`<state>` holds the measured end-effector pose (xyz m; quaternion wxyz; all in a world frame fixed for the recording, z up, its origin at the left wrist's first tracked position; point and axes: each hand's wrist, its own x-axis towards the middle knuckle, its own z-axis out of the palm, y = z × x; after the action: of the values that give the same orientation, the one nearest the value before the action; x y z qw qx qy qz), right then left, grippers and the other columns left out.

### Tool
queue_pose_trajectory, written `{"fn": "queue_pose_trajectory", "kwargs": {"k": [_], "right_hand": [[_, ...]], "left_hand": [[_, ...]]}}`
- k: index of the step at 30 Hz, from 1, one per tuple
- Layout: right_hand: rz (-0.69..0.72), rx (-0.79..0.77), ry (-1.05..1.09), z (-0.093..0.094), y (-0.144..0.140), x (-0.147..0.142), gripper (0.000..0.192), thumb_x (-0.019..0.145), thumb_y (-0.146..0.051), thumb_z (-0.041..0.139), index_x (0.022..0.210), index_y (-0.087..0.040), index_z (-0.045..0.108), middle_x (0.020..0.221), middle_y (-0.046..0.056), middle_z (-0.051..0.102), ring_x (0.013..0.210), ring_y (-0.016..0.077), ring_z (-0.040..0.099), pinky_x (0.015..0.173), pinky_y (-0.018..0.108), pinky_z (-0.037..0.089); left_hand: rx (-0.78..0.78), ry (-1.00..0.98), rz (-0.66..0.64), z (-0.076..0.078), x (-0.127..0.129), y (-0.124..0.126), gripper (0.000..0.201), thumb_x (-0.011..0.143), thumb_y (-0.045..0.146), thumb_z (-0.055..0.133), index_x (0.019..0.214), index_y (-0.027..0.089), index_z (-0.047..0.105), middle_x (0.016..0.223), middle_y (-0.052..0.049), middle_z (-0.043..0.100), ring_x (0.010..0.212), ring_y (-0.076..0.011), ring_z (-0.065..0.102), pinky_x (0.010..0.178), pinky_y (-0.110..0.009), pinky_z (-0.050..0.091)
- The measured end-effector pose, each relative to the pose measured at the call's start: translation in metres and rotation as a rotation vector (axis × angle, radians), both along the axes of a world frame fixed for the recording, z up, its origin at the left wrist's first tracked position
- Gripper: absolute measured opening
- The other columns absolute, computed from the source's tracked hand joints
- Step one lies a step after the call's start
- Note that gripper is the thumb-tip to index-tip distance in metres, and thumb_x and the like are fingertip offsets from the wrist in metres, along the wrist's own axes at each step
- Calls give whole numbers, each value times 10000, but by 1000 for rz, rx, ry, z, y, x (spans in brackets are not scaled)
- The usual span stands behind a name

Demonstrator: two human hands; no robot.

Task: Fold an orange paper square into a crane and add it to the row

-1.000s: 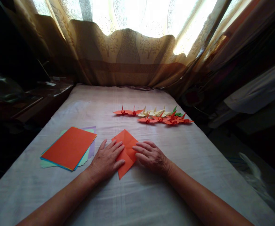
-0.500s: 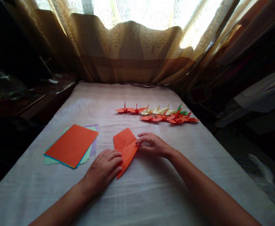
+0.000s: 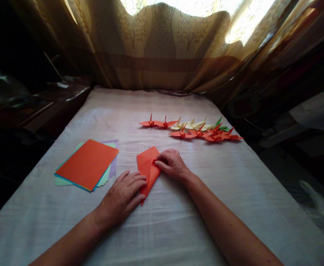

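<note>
On the cloth-covered table (image 3: 162,229), near its middle, an orange paper (image 3: 147,170) is lying partly folded into a long kite shape, its near tip pointing toward the person. Left hand (image 3: 122,197) is lying flat and spread, fingers pressing the paper's near left edge. Right hand (image 3: 171,164) is curling narrow, fingertips bearing down on a flap at the paper's right side; neither hand is lifting anything. Just left of the work, a stack of coloured sheets (image 3: 87,164) is resting, orange on top, with green, blue and purple edges showing beneath. Well beyond, a row of paper cranes (image 3: 191,129) in orange, red, cream and green is sitting near the far right edge. Risk, as a judgement: the soft cloth could be giving under the fingers, so the crease may be drifting off line; the flat left hand sliding could be skewing the sheet. Hidden: the paper's edge under both hands, the exact crane count where they overlap, and the dark clutter at the left, which is too dim to identify.
</note>
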<state>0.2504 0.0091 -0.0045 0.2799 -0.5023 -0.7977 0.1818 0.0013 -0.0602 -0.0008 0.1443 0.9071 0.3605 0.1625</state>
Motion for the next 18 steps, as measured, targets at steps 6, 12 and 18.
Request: {"fn": "queue_pose_trajectory", "kwargs": {"k": [6,12,18], "right_hand": [[-64,62,-30,-6,-3,-3,73,833,-273,713,807,-226,664,789,0,691,813,177,608,886,363,348],[-97,89,-57,-6,-5,-7,104,857,-286,687,786,-224,643,792,9,692,811,183,601,862,355,356],[-121,102,-87,-6,-5,-10,116,874,-285,656,778,-225,631,778,9,686,809,185,598,856,353,360]], "left_hand": [[18,-28,-18,1,-4,-1,434,939,245,539,1369,211,487,1322,-90,624,1273,-251,535,1140,-505,345],[36,39,-60,5,-4,-1,435,938,145,462,1318,326,572,1311,-53,623,1277,-251,525,1124,-517,351],[79,75,-66,3,-4,-2,477,925,107,447,1320,342,574,1343,-54,598,1292,-255,503,1129,-537,331]]}}
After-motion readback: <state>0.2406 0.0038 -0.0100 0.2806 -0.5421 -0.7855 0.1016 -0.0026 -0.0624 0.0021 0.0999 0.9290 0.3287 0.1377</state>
